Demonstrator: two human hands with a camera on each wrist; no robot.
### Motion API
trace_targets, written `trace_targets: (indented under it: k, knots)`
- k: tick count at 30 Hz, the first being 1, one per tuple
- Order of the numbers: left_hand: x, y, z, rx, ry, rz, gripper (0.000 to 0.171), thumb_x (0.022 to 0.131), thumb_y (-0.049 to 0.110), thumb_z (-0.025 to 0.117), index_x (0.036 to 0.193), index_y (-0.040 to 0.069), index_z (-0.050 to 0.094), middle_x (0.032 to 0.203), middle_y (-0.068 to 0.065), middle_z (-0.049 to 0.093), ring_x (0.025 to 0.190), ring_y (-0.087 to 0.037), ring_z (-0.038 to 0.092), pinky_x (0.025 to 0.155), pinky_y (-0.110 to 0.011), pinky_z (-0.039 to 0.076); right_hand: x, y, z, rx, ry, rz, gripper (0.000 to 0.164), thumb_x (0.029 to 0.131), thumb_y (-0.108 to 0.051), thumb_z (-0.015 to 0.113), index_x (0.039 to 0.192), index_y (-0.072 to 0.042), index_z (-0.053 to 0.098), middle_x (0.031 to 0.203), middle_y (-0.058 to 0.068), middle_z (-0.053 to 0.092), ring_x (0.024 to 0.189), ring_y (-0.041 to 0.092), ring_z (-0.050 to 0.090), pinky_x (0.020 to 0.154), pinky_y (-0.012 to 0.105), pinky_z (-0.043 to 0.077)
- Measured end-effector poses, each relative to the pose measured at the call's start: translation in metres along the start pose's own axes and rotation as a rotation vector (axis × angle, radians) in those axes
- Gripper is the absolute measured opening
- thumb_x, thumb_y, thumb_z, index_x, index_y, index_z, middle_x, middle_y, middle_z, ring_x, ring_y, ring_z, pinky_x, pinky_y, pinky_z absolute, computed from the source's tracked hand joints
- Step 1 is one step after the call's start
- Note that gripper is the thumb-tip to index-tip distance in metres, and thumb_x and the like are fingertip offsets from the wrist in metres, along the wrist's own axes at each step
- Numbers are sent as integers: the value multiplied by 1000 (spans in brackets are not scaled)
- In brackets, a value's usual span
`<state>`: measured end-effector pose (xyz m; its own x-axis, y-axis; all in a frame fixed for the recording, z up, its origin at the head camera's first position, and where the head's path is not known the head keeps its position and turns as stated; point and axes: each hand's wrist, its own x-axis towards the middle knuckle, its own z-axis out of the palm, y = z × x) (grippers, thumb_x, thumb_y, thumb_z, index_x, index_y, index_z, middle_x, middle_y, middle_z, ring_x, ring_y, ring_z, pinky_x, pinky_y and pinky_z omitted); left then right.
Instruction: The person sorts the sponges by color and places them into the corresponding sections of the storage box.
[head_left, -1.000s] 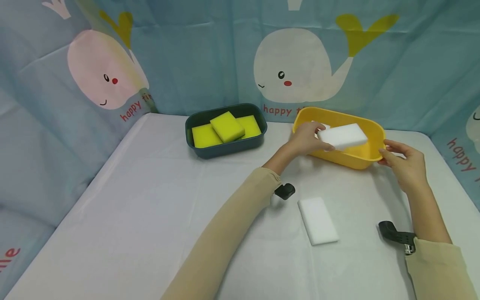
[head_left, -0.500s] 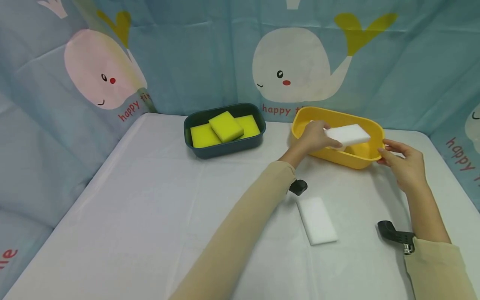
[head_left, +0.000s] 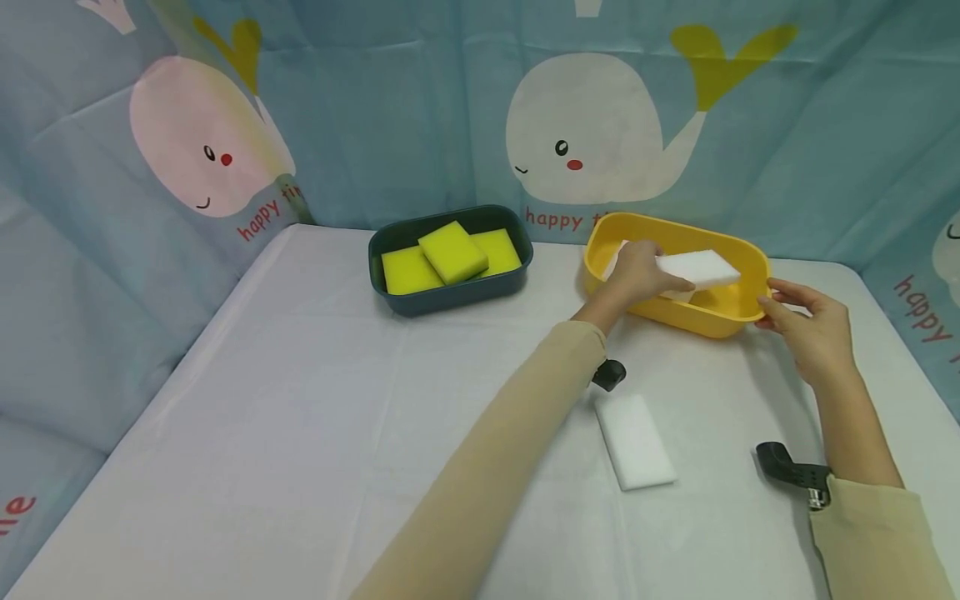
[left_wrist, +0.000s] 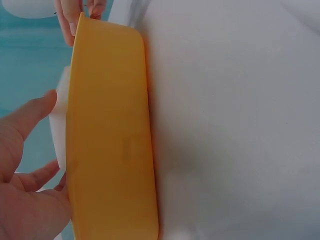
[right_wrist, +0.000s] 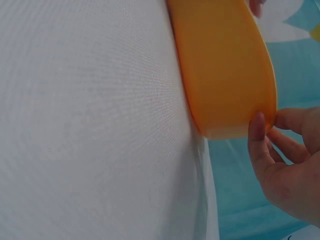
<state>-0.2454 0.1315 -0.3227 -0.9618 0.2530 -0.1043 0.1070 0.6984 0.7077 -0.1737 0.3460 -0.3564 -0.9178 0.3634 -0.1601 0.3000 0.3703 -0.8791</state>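
Observation:
In the head view, my left hand (head_left: 634, 272) holds a white sponge (head_left: 703, 268) over the inside of a yellow plastic bin (head_left: 705, 323). The left wrist view shows the thumb on one side of this sponge and fingers on the other, just past the bin's rim. More white shows in the bin at its left end, mostly covered by the hand. My right hand (head_left: 813, 332) pinches the bin's right rim between thumb and fingers, seen closely in the right wrist view. Another white sponge (head_left: 636, 442) lies flat on the table in front of the bin.
Left of the yellow bin stands a dark green bin (head_left: 465, 296) holding yellow sponges (head_left: 454, 253). Both bins stand near the back edge of the white-covered table (head_left: 247, 400). A blue whale-print curtain (head_left: 405, 125) hangs behind.
My left hand has moved a little to the right, and the white sponge has shifted right and slightly lower in the yellow bin. The right hand keeps its place on the rim.

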Motion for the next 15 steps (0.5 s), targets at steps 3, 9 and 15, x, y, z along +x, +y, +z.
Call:
trace_targets:
  k: [3, 9, 15]
  knots:
    - [-1, -1, 0, 2, -2, -3, 74, 87, 40, 89, 148, 11, 60, 148, 3, 60, 134, -9, 53, 105, -15, 47, 1, 0, 0, 1, 1, 7, 59, 109, -24, 58, 162, -5, 40, 106, -15, 44, 77, -10, 59, 72, 5, 53]
    - [-3, -7, -3, -82, -2, -7, 73, 88, 38, 88, 150, 12, 58, 149, 2, 57, 128, -11, 57, 101, -18, 51, 2, 1, 0, -6, 6, 18, 60, 109, -25, 58, 162, -6, 40, 106, -15, 44, 77, -10, 59, 73, 4, 53]
    - [-4, -15, -9, -129, -6, 35, 71, 89, 35, 88, 148, 10, 58, 143, -2, 62, 127, -12, 60, 96, -17, 53, 1, 0, 0, -36, 10, 17, 60, 109, -28, 57, 163, -6, 39, 108, -16, 43, 79, -10, 58, 76, 5, 53]
